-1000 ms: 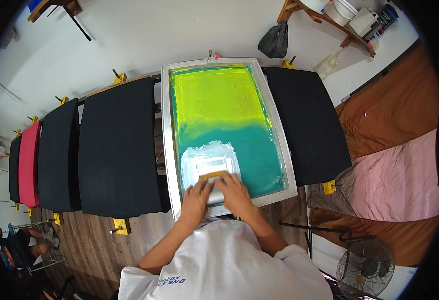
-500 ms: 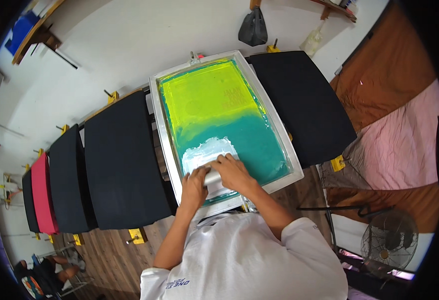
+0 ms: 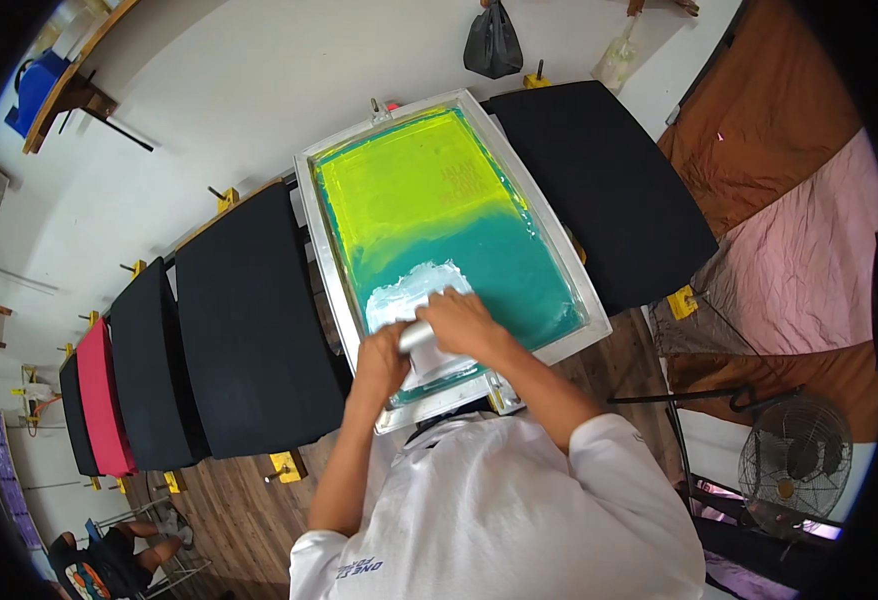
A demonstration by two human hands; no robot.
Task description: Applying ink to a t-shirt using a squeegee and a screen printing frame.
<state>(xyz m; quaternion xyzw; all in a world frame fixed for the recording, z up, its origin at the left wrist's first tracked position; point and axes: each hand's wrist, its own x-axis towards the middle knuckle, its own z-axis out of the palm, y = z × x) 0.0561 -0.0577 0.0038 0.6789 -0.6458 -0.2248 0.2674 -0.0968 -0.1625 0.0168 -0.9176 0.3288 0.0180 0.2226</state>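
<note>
A squeegee with a pale handle [image 3: 416, 337] stands over the near left part of a screen-printing screen [image 3: 534, 262]. My left hand [image 3: 384, 352] is closed round the handle's left end. Beside it my right hand [image 3: 457, 322] grips the right end, slightly blurred. Just beyond the squeegee lies a thick patch of white ink [image 3: 409, 289] on the mesh. The screen's near half is teal and its far half is stained yellow-green, with faint lettering at right. A pale metal frame [image 3: 579, 287] borders it. The squeegee's blade edge is hidden from me.
Black padded platens stand on both sides, one at right [image 3: 599, 190] and one at left [image 3: 249, 320]; a red platen [image 3: 104, 400] is farther left. A fan [image 3: 794, 465] stands at lower right. A person [image 3: 109, 560] sits at lower left. A black bag [image 3: 494, 42] hangs on the wall.
The view has shifted a little, so the screen sits higher in the picture. Both hands stay on the squeegee, and more of its handle shows between them.
</note>
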